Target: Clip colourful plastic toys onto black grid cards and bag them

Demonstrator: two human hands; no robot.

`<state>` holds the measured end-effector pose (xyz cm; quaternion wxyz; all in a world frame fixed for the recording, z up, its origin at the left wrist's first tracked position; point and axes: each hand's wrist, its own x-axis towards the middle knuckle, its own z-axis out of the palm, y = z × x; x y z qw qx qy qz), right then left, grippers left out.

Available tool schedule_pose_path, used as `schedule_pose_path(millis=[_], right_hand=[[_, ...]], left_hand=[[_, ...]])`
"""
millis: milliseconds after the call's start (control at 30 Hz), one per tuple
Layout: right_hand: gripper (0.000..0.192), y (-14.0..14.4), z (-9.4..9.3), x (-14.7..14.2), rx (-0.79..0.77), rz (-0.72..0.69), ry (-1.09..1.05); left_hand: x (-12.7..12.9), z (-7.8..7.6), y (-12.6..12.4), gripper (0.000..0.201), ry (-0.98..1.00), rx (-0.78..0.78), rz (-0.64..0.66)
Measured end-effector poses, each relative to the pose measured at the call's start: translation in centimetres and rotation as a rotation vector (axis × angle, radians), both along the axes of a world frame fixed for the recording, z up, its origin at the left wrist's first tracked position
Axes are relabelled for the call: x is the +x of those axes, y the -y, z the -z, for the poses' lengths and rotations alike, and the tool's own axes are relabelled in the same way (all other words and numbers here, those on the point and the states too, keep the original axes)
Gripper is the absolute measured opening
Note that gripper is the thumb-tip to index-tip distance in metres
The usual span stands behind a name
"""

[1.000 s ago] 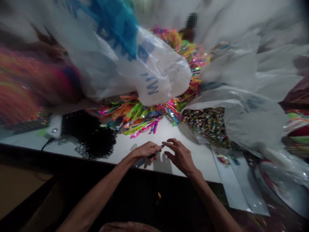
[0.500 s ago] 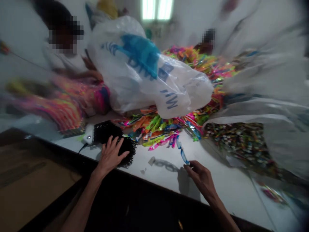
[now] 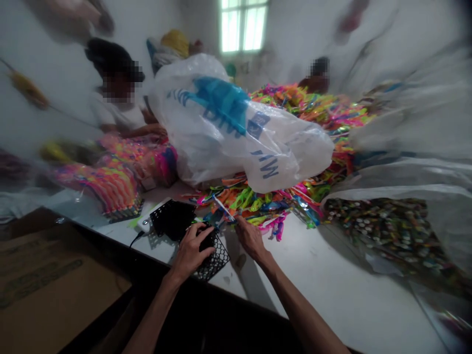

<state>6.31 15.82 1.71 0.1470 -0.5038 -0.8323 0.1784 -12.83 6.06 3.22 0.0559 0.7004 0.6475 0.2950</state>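
My left hand (image 3: 192,250) lies with its fingers apart on a black perforated plate (image 3: 218,259), whose round holes show near the table's front edge. A second black perforated piece (image 3: 173,219) is just beyond it. My right hand (image 3: 251,239) is closed, pinching the lower end of a slim blue-and-white plastic piece (image 3: 223,206). The piece tilts up and left, in front of a heap of coloured plastic pieces (image 3: 254,199). Its exact kind is too small to tell.
A large white plastic bag (image 3: 221,147) rests over the heap. Bundled colourful packets (image 3: 110,189) stand at left, near a seated person (image 3: 121,113). An open clear bag of small mixed pieces (image 3: 383,231) is at right. A cardboard box (image 3: 55,285) sits below the table's left edge.
My right hand has moved left and away from me with the blue-and-white piece, close to my left hand. The view has shifted, and the plate under my left hand shows more of its holes.
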Motion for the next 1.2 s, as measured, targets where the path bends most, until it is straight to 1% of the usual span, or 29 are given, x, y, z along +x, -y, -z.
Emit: schedule_pose_path(millis=[67, 133, 233, 300, 367, 433, 533, 633, 700, 767, 867, 933, 1000, 1100, 1200], right_hand=[[0.031, -0.6, 0.0, 1.0, 0.033, 0.013, 0.026], [0.030, -0.9, -0.1, 2.3, 0.039, 0.028, 0.000], [0.029, -0.2, -0.3, 4.7, -0.033, 0.091, -0.191], [0.028, 1.0, -0.4, 6.5, -0.096, 0.138, -0.321], [0.025, 2.4, -0.4, 8.5, -0.156, 0.172, -0.387], [0.022, 3.9, -0.1, 10.2, -0.225, 0.198, -0.428], [0.019, 5.7, 0.1, 11.6, -0.326, 0.254, -0.555], [0.019, 6.4, -0.2, 10.6, -0.395, 0.281, -0.760], [0.018, 6.2, -0.4, 8.8, -0.409, 0.265, -0.875], [0.015, 5.8, -0.3, 6.4, -0.408, 0.226, -0.920], [0.012, 5.2, 0.2, 3.4, -0.404, 0.180, -0.852], [0.010, 4.9, 0.4, 2.4, -0.388, 0.162, -0.776], [0.009, 4.7, 0.2, 2.3, -0.329, 0.123, -0.692], [0.007, 4.3, -0.2, 3.0, -0.246, 0.043, -0.586], [0.008, 4.1, -0.2, 3.7, -0.283, 0.030, -0.605]], left_hand=[[1.4, 0.0, -0.3, 0.041, 0.031, 0.005, 0.070], [3.4, 0.2, -0.8, 0.034, 0.063, 0.008, 0.164], [7.0, 1.0, -1.7, 0.025, 0.108, 0.008, 0.320], [8.8, 1.9, -2.3, 0.021, 0.135, 0.008, 0.374], [9.8, 3.0, -2.6, 0.019, 0.155, 0.017, 0.378], [9.9, 4.0, -2.3, 0.020, 0.166, 0.044, 0.341], [8.8, 5.0, -0.3, 0.027, 0.167, 0.108, 0.246], [8.0, 5.7, 2.6, 0.037, 0.124, 0.162, 0.171], [8.0, 6.1, 4.0, 0.040, 0.087, 0.192, 0.147], [8.3, 6.6, 4.7, 0.035, 0.064, 0.229, 0.135], [8.7, 7.3, 4.6, 0.025, 0.049, 0.277, 0.130], [8.8, 7.5, 4.4, 0.022, 0.045, 0.290, 0.135], [8.7, 7.5, 4.3, 0.021, 0.046, 0.290, 0.136], [8.7, 7.4, 4.2, 0.023, 0.059, 0.278, 0.136], [8.7, 7.3, 4.3, 0.027, 0.073, 0.266, 0.142]])
